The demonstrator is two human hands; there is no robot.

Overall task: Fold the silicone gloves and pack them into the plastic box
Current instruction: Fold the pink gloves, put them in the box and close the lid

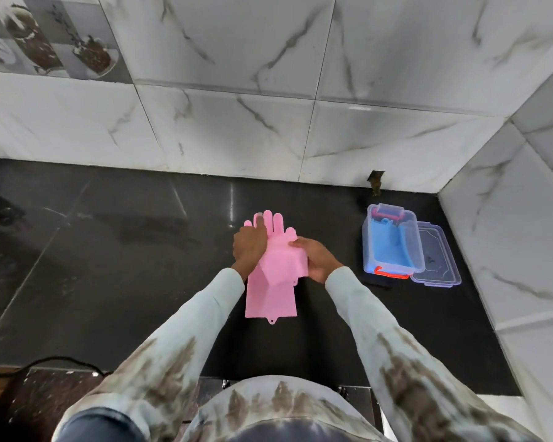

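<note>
A pink silicone glove (273,282) lies on the dark countertop (125,250), fingers pointing toward the wall. My left hand (248,242) lies over its left side near the glove's fingers. My right hand (316,256) grips the right edge, which is lifted and folded inward. To the right stands a clear plastic box (419,247) with a red latch. A blue glove (390,247) lies inside it.
The box's clear lid (438,266) lies flat against the box's right side. Marble-tiled walls close off the back and the right of the counter. A black cable (61,362) runs along the counter's front left edge.
</note>
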